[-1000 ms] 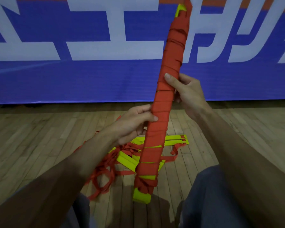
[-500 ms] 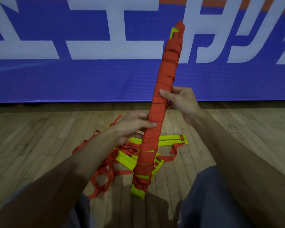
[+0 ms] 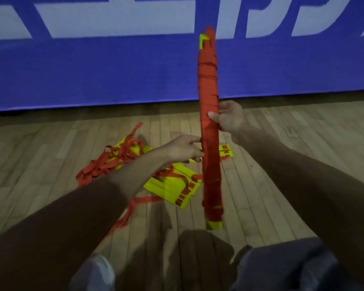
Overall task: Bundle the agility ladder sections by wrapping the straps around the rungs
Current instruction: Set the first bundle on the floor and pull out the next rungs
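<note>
Two hands, one load: both hold a single wrapped bundle (image 3: pixel 211 164), a stack of yellow ladder rungs bound along nearly its whole length in red strap.
Bundle position: almost upright at the centre of the view, in front of the person; whether its lower end touches the floor cannot be told.
Bundle ends: a yellow corner (image 3: pixel 202 39) shows at the top beside a tuft of red strap, and a yellow tip (image 3: pixel 213 224) shows at the bottom.
Right hand (image 3: pixel 229 118): clamped on the bundle about halfway up, thumb laid across the front, fingers curled behind.
Left hand (image 3: pixel 183 150): just below the right, fingers and thumb closed on the bundle's left edge.
Loose rungs (image 3: pixel 170 187): flat yellow bars lying on the floor behind the bundle and to its left, some stacked side by side.
Loose straps (image 3: pixel 101 166): red webbing tangled over and around those bars, one strand trailing toward the person.
Floor (image 3: pixel 40 143): pale wooden boards.
Backdrop: a blue banner (image 3: pixel 93 70) with large white characters.
Foreground: grey trousers (image 3: pixel 292 267) at the bottom edge.
</note>
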